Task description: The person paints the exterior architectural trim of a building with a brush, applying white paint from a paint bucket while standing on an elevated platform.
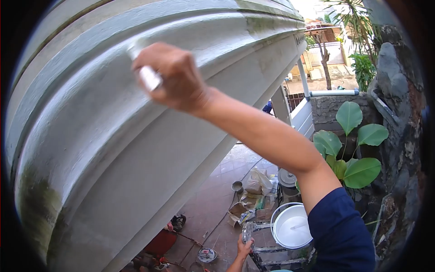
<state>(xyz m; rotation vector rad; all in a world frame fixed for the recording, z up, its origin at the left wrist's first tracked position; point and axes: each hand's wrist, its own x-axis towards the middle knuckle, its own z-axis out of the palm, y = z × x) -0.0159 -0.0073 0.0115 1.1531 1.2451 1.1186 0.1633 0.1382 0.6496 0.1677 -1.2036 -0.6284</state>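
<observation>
My right hand [170, 75] is closed around the pale handle of a paintbrush [150, 78], raised high against the curved moulding [108, 59]. The bristles are blurred and partly hidden by the fingers, close to the moulding's surface. Fresh-looking white covers much of the moulding, with dark stains at its lower left. Lower down, my left hand [245, 248] grips the paint-spattered ladder [247, 232] at its upper end. Beside the ladder, to the right, is a white bucket [274, 230] with white paint inside.
Far below, the tiled floor [213, 195] holds a crumpled plastic bag [259, 181], a torn carton [240, 213], a small pot [237, 186] and a paint tin [207, 255]. A large-leaved plant [362, 172] grows at right by a rough wall [398, 136].
</observation>
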